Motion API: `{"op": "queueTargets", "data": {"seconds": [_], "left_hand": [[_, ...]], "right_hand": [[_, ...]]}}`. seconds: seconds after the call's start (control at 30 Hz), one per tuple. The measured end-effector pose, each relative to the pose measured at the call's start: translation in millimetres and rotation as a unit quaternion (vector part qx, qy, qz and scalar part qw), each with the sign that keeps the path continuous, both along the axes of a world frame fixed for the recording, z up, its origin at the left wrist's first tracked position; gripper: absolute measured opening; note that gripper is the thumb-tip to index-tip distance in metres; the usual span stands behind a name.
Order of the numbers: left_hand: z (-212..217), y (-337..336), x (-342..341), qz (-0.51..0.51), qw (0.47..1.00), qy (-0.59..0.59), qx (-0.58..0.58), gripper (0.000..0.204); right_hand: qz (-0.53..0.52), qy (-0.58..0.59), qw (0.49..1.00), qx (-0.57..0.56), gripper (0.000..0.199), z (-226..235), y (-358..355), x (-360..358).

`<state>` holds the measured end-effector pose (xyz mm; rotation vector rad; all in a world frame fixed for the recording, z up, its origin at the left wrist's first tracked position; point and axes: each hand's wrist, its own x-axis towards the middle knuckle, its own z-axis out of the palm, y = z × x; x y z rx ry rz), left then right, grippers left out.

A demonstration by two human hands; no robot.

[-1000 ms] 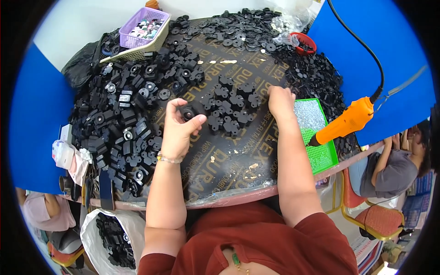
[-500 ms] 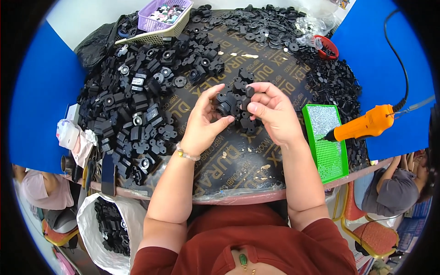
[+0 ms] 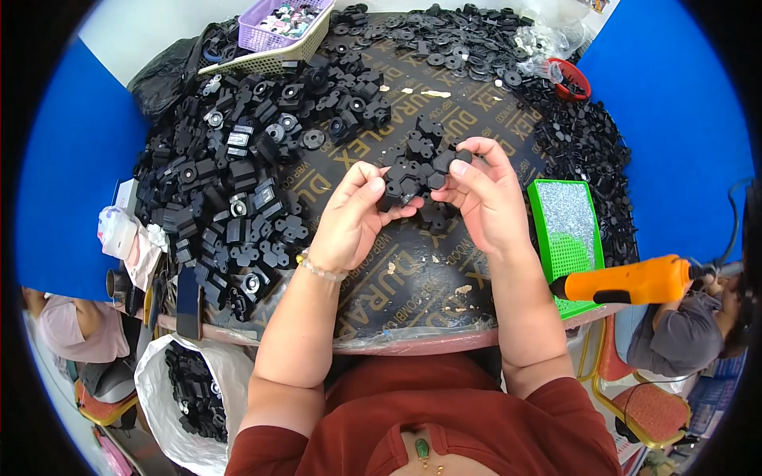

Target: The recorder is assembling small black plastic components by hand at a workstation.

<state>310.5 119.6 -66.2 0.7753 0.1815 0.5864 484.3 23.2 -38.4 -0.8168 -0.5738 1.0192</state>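
Note:
Between my hands, above the middle of the table, is a black plastic part (image 3: pixel 403 184) with a hexagonal outline on its face. My left hand (image 3: pixel 353 210) grips it from the left, thumb on top and fingers beneath. Small flat black hexagonal pieces (image 3: pixel 441 163) are pinched between thumb and fingers of my right hand (image 3: pixel 488 190), against the right side of the part. More black parts (image 3: pixel 425 136) lie on the table just behind and under my hands. To the right, an orange electric screwdriver (image 3: pixel 627 282) hangs over a green tray (image 3: pixel 601 238) of small silvery screws.
Heaps of black housings (image 3: pixel 238 174) cover the table's left. Black discs (image 3: pixel 444 40) lie at the back, small black pieces (image 3: pixel 587 151) at right, with a red bowl (image 3: pixel 586 73). Purple basket (image 3: pixel 252 33) back left; white sack (image 3: pixel 155 381) below the table edge. Co-workers sit at both sides.
The held part has been turned, showing its hexagonal face, and my right hand has shifted slightly right with small pieces. The orange screwdriver has swung down and right, away from the tray's middle.

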Motion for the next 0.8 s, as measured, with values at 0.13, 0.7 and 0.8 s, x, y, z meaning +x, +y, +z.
{"op": "queueTargets", "data": {"seconds": [0.13, 0.7, 0.8], "left_hand": [[1.1, -4.0, 3.6, 0.076, 0.995, 0.025, 0.059, 0.027], [-2.9, -4.5, 6.1, 0.068, 0.983, 0.009, 0.169, 0.051], [-3.4, -5.2, 5.4, 0.065, 0.974, 0.018, 0.214, 0.053]], "right_hand": [[0.081, 0.035, 0.996, -0.004, 0.026, -2.7, -2.4, -1.7], [0.075, -0.129, 0.988, -0.046, 0.03, -4.9, -4.0, 6.6], [0.047, -0.191, 0.978, -0.063, 0.036, -4.2, -5.1, 4.7]]}}
